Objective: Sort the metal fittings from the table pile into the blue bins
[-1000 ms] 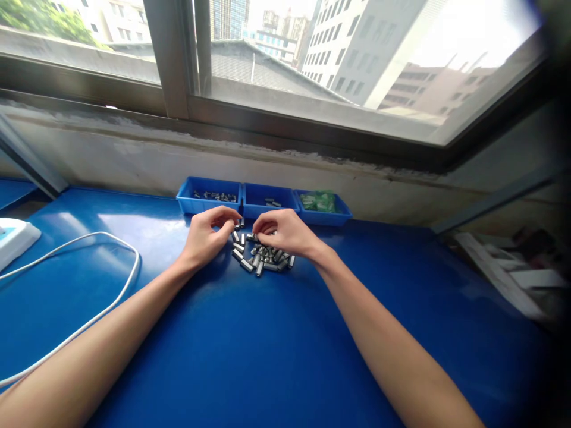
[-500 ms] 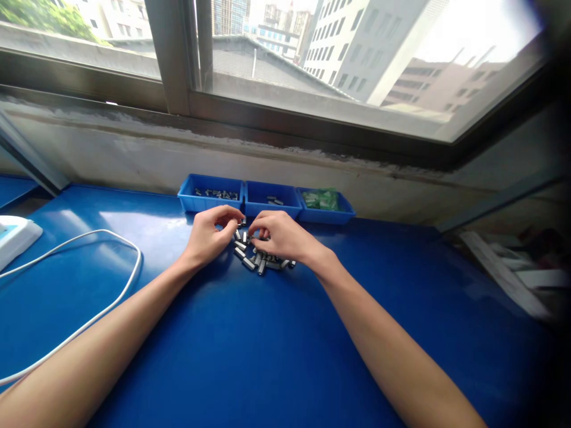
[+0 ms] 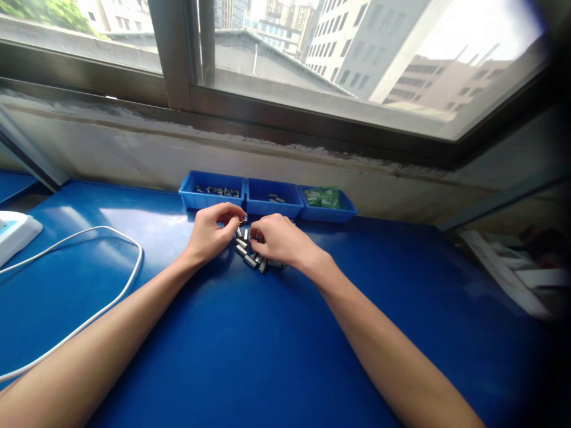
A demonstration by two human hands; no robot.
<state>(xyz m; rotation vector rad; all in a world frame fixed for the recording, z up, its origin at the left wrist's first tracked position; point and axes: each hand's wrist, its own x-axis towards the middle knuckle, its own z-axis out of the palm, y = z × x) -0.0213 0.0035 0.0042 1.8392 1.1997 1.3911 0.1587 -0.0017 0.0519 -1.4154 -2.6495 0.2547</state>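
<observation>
Hands met over a small heap of short grey metal cylinders (image 3: 250, 257) lying on the glossy blue bench (image 3: 267, 345), just in front of three blue plastic bins.

Position of heap: directly under and between the two sets of fingertips, slightly nearer the right hand (image 3: 277, 241), which covered most of it from above. Left hand (image 3: 210, 233) sat at the heap's left edge. Loose cylinders lay flat at mixed angles; the few visible ones near the left side had their long axes running roughly away from the person, toward the bins.

Fingers, left: curled in, thumb and forefinger brought close together above the heap's upper left corner. Whether a cylinder sat between them could not be told; the piece would be too small to show.

Fingers, right: bent downward, tips touching the heap, knuckles up. Palm side hidden, so a grip could not be confirmed either.

Surroundings: left blue plastic bin (image 3: 211, 191) held a scatter of similar grey pieces; middle blue plastic bin (image 3: 273, 199) held only a few; right blue plastic bin (image 3: 329, 204) held green pieces. White cable (image 3: 107, 304) looped across the bench well to the left, running toward a white device (image 3: 15, 232) at the left edge.
</observation>
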